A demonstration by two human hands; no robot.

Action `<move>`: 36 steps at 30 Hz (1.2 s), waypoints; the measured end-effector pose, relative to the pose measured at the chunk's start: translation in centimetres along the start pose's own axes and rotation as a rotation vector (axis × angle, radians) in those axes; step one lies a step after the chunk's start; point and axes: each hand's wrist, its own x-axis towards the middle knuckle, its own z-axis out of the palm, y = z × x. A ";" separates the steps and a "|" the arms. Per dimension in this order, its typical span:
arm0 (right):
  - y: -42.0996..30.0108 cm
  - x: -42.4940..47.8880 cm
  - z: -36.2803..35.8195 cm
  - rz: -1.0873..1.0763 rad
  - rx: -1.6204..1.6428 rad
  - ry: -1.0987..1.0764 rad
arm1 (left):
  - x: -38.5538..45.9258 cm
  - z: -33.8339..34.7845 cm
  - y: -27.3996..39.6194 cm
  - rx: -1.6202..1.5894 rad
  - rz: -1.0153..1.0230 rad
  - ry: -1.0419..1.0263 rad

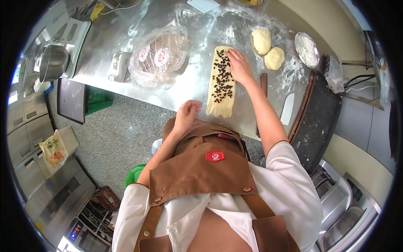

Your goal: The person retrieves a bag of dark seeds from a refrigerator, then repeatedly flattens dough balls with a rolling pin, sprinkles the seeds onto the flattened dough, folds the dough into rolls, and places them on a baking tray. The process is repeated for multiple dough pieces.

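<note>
A long flat strip of pale dough [220, 108] lies on the steel worktable, its near end thin and ragged. Dark raisins or chocolate chips [223, 78] are scattered along it. My right hand [240, 65] rests its fingertips on the strip's upper right edge; whether it pinches anything is hidden. My left hand [187, 115], fingers loosely curled, is at the table's front edge, left of the strip's near end; no held thing shows. Two dough balls [261, 41] [274, 58] sit beyond my right hand. A dark rolling pin [263, 86] lies partly under my right forearm.
A plastic-wrapped bundle [162, 56] and a white dispenser [119, 66] are at left. At right are a bowl of flour [306, 49], a knife blade or scraper [287, 109] and a black baking tray [318, 119]. A white scraper [203, 5] lies at the back; a metal bowl [53, 63] stands far left.
</note>
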 end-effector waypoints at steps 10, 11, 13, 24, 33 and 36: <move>1.2 -1.6 0.5 0.189 0.357 0.197 | 7.5 1.8 3.8 0.201 0.049 -0.041; 1.4 -1.3 0.5 0.233 0.429 0.217 | 8.8 2.0 4.8 0.232 0.049 -0.042; 2.1 -0.6 0.5 0.308 0.532 0.220 | 12.2 2.7 5.9 0.303 0.154 -0.001; 3.8 4.8 0.1 0.349 0.560 -0.050 | 26.5 5.3 6.6 0.576 0.328 -0.049; 3.4 5.1 -0.7 0.228 0.594 -0.033 | 26.5 5.4 6.9 0.470 0.469 -0.089; 3.5 3.9 -0.2 0.100 0.473 0.099 | 25.7 5.3 6.6 0.652 0.771 -0.077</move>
